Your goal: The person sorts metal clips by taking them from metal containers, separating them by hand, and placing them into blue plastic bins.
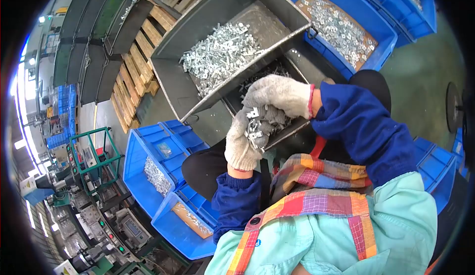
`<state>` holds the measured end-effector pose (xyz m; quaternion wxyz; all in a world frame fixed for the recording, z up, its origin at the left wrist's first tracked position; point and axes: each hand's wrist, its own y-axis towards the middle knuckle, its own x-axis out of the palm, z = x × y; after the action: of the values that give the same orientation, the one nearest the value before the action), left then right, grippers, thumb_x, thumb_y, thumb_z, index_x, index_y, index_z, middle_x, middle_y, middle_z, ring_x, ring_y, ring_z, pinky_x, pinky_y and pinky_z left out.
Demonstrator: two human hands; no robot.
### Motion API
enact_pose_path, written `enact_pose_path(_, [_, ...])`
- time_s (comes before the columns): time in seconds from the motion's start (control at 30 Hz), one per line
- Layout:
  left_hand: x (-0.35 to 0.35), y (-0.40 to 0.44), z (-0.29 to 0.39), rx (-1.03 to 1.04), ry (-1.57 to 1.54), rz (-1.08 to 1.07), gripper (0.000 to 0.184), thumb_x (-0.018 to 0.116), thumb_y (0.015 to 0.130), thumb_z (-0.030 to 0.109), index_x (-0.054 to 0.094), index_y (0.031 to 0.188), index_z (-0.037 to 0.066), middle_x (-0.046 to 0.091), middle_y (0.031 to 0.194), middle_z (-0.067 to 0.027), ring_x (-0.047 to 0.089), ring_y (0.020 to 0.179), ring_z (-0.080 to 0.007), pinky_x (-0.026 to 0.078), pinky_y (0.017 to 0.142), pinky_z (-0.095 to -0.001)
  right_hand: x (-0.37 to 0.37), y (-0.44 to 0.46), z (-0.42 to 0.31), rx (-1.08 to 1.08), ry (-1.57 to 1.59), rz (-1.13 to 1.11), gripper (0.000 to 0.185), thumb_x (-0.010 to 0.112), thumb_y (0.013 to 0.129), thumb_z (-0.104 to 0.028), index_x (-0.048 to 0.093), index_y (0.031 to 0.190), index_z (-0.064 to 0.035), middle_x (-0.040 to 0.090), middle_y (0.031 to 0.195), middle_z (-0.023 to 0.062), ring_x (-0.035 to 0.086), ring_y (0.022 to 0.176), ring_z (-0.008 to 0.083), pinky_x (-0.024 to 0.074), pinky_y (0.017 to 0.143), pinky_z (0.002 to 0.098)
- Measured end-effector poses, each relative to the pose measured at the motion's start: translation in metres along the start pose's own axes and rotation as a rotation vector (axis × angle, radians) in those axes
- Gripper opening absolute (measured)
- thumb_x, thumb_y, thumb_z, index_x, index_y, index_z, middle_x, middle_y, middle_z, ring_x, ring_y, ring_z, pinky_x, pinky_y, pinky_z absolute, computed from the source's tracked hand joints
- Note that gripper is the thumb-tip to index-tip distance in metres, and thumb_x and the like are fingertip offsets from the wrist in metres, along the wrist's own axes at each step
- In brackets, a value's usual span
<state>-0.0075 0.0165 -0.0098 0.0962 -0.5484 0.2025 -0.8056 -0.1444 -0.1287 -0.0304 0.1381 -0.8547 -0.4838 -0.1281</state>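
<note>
My left hand (240, 146), in a pale, grey-stained work glove, curls around several small shiny metal parts (254, 127). Above and to the right, my right hand (282, 96) wears a matching glove with a red cuff edge. Its fingers bend down over the same parts, and the fingertips are partly hidden among them. Both hands are close together over a dark bin (288, 137) with metal pieces inside. Just beyond stands a tilted grey metal bin (269, 16) holding a heap of small silvery parts (222, 52).
A blue crate (388, 40) with flat metal pieces stands at upper right, another blue crate (391, 15) behind it. More blue crates (136, 163) are at lower left. Wooden pallets (131, 79), dark stacked bins (91, 52), a green frame (94, 136) and machinery fill the left.
</note>
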Motion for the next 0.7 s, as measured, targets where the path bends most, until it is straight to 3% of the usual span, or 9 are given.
enact_pose_path(0.07, [0.01,0.006,-0.003,0.108,0.201,0.033,0.037,0.064,0.1,0.026,0.058,0.127,0.002,0.066,0.101,-0.0116,0.065,0.07,-0.0171,0.055,0.048,-0.0247,0.001,-0.006,-0.031,0.14,-0.426,0.062,0.027,0.065,0.09,-0.026,0.074,0.101,-0.0034,0.071,0.092,0.0109,0.068,0.085,0.0219,0.0526,0.075,0.0352])
enact_pose_path(0.1, [0.008,0.008,-0.003,0.121,0.234,0.075,0.038,0.064,0.1,0.026,0.057,0.128,0.002,0.066,0.1,-0.0111,0.065,0.069,-0.0167,0.054,0.047,-0.0247,0.004,-0.008,-0.042,0.13,-0.7,0.11,0.03,0.065,0.09,-0.028,0.073,0.102,-0.0011,0.072,0.098,0.0126,0.067,0.099,0.0234,0.0514,0.089,0.0355])
enact_pose_path(0.13, [0.005,0.011,-0.004,0.132,0.265,0.119,0.038,0.065,0.099,0.025,0.057,0.129,0.003,0.067,0.099,-0.0106,0.065,0.068,-0.0163,0.054,0.047,-0.0246,0.006,-0.006,-0.04,0.004,-0.734,0.162,0.03,0.065,0.09,-0.029,0.074,0.102,-0.0022,0.072,0.09,0.012,0.07,0.085,0.0219,0.0544,0.077,0.0359])
enact_pose_path(0.2, [0.002,0.01,-0.008,0.18,0.275,0.287,0.04,0.066,0.098,0.023,0.056,0.133,0.005,0.066,0.099,-0.0095,0.065,0.067,-0.0153,0.054,0.045,-0.0238,0.004,-0.008,-0.043,0.139,-0.669,0.139,0.031,0.064,0.091,-0.029,0.074,0.101,-0.0025,0.07,0.082,0.011,0.068,0.07,0.0198,0.0532,0.064,0.0354])
enact_pose_path(0.27, [0.013,0.008,-0.008,0.167,0.269,0.333,0.039,0.066,0.098,0.022,0.057,0.133,0.006,0.066,0.099,-0.009,0.065,0.067,-0.0156,0.053,0.045,-0.0236,0.006,-0.006,-0.042,0.234,-0.522,0.218,0.029,0.063,0.093,-0.029,0.074,0.098,-0.0024,0.065,0.069,0.007,0.058,0.047,0.0148,0.0453,0.044,0.0325])
enact_pose_path(0.4, [0.011,0.008,-0.006,0.085,0.251,0.295,0.034,0.064,0.099,0.022,0.058,0.129,0.006,0.065,0.098,-0.0087,0.066,0.067,-0.0165,0.053,0.045,-0.0235,0.013,-0.007,-0.052,0.413,-0.233,0.305,0.024,0.066,0.092,-0.025,0.072,0.094,-0.0018,0.062,0.068,0.0041,0.054,0.048,0.0124,0.0419,0.042,0.0292])
enact_pose_path(0.7, [0.011,0.01,-0.005,0.068,0.224,0.123,0.032,0.062,0.1,0.023,0.061,0.124,0.002,0.07,0.101,-0.0093,0.069,0.067,-0.0149,0.057,0.047,-0.0227,0.017,-0.009,-0.051,0.449,-0.159,0.276,0.021,0.066,0.092,-0.024,0.069,0.094,-0.003,0.061,0.07,0.0038,0.053,0.049,0.0121,0.0394,0.041,0.0285])
